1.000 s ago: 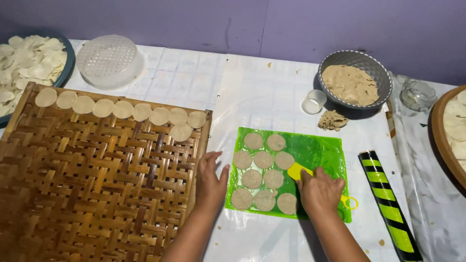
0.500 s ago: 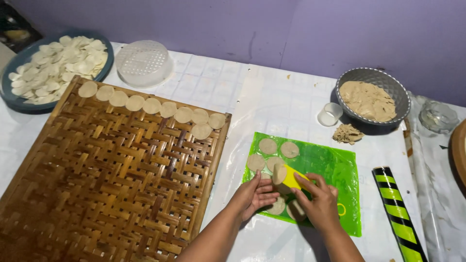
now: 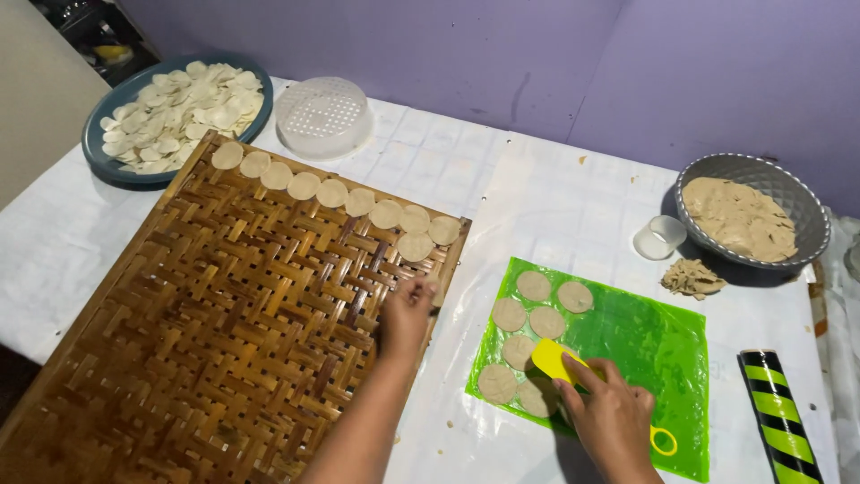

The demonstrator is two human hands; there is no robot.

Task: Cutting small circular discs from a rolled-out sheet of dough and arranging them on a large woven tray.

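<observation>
My left hand [image 3: 408, 315] reaches over the right edge of the woven bamboo tray [image 3: 206, 332] and holds a pale round dough disc [image 3: 434, 294] just below the row of discs [image 3: 333, 194] along the tray's far edge. My right hand [image 3: 609, 412] grips a yellow scraper [image 3: 555, 360] on the green plastic sheet [image 3: 645, 350], its blade among several cut dough discs [image 3: 528, 332] on the sheet's left side.
A blue plate of pale discs [image 3: 179, 112] and an upturned white strainer [image 3: 322, 116] sit at the far left. A grey bowl of dough [image 3: 748, 220], a small clear cup [image 3: 661, 237], dough scraps [image 3: 692, 278] and a black-and-yellow striped roller [image 3: 778, 417] lie to the right.
My left hand has lifted a disc off the green sheet and carried it left onto the tray. My right hand stays on the sheet with the scraper. The view has shifted left.
</observation>
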